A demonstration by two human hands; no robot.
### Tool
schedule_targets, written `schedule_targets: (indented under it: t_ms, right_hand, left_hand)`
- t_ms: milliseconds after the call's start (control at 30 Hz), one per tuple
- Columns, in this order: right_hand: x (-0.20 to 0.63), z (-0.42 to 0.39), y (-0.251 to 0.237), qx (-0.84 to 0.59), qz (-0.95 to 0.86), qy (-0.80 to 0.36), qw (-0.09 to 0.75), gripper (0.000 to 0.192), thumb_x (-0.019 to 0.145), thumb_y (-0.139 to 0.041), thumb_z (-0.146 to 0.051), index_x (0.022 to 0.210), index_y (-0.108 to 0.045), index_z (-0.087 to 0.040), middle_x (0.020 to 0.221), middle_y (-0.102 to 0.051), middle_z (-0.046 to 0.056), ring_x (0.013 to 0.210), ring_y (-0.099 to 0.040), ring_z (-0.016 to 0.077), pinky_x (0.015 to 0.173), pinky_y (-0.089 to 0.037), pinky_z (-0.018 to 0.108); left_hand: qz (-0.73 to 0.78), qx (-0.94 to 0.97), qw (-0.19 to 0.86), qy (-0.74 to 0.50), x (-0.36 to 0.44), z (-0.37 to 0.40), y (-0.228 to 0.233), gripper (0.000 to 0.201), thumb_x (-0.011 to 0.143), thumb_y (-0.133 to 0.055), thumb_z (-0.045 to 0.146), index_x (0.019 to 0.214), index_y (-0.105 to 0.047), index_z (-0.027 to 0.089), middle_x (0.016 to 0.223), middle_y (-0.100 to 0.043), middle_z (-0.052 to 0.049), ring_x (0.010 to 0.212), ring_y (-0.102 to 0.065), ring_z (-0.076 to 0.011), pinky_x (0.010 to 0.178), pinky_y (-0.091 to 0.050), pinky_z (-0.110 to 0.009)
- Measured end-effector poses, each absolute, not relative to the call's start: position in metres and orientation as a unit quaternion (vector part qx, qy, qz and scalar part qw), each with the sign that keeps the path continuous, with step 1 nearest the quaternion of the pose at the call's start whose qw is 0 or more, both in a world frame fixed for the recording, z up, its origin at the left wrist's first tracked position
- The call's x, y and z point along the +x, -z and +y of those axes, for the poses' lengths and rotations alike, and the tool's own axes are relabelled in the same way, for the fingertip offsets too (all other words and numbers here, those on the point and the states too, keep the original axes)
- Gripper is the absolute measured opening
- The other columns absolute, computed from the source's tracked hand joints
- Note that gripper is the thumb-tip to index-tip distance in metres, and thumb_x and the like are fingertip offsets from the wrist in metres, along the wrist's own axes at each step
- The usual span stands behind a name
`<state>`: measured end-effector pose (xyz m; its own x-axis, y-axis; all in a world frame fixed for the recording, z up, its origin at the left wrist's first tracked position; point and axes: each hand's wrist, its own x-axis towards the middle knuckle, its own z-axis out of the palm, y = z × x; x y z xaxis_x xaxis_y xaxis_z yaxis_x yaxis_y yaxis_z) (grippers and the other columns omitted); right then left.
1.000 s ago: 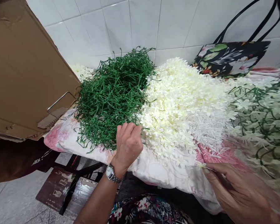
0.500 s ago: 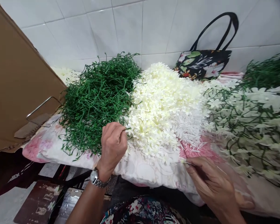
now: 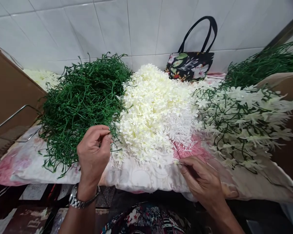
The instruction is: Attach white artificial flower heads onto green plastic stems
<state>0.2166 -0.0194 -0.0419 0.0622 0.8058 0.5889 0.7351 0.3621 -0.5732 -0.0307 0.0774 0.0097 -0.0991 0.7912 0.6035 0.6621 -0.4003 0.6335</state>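
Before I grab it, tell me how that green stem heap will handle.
The green stem heap looks tangled, so a pull would likely drag a clump, not one strand. The stems are thin and curled, probably springy and light. Loose ends by the left hand could snag the cloth.

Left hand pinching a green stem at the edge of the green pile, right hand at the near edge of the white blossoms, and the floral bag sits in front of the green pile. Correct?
Not quite. The head view shows the floral bag against the tiled wall behind the white blossoms, not by the green pile. Left hand and right hand are as you said.

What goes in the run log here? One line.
left hand: pinching green stems | right hand: pinching white flower
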Motion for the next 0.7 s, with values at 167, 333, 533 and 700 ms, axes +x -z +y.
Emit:
schedule_targets:
  t_ms: [167,333,533,700]
  right_hand:
    - [0.218,-0.02,0.045,-0.559,-0.693,-0.035,0.453,0.007,0.082,-0.054,-0.014,0.082,-0.059,-0.02,0.066,-0.063,-0.001,0.055,-0.06,0.0105,0.052,-0.048,0.019]
    - [0.22,-0.021,0.047,-0.557,-0.699,-0.031,0.448,0.007,0.083,-0.054,-0.015,0.083,-0.058,-0.021,0.067,-0.064,-0.001,0.056,-0.061,0.011,0.053,-0.049,0.019]
    - [0.219,-0.021,0.048,-0.565,-0.696,-0.032,0.443,0.008,0.083,-0.054,-0.015,0.083,-0.059,-0.021,0.067,-0.064,-0.001,0.056,-0.061,0.0109,0.053,-0.048,0.019]
    - [0.217,-0.024,0.04,-0.584,-0.672,-0.055,0.451,0.007,0.084,-0.054,-0.016,0.08,-0.057,-0.021,0.066,-0.063,-0.001,0.054,-0.059,0.0116,0.05,-0.047,0.021]
  left_hand:
    - [0.524,0.666,0.111,-0.519,-0.026,0.074,-0.008,0.014,0.076,-0.053,0.01,0.071,-0.065,0.017,0.077,-0.065,-0.002,0.071,-0.062,-0.0142,0.063,-0.05,-0.025]
    - [0.508,0.691,0.228,-0.461,-0.019,0.066,-0.007,0.017,0.073,-0.054,0.009,0.07,-0.068,0.017,0.066,-0.066,0.0,0.057,-0.058,-0.0117,0.052,-0.045,-0.021]
    - [0.484,0.626,0.394,-0.468,0.002,0.049,-0.001,0.015,0.07,-0.055,0.011,0.067,-0.069,0.016,0.054,-0.06,0.001,0.047,-0.052,-0.0101,0.044,-0.041,-0.021]
    - [0.445,0.513,0.568,-0.465,0.019,0.031,0.01,0.007,0.069,-0.062,0.017,0.066,-0.068,0.015,0.059,-0.056,0.001,0.044,-0.046,-0.0067,0.04,-0.035,-0.018]
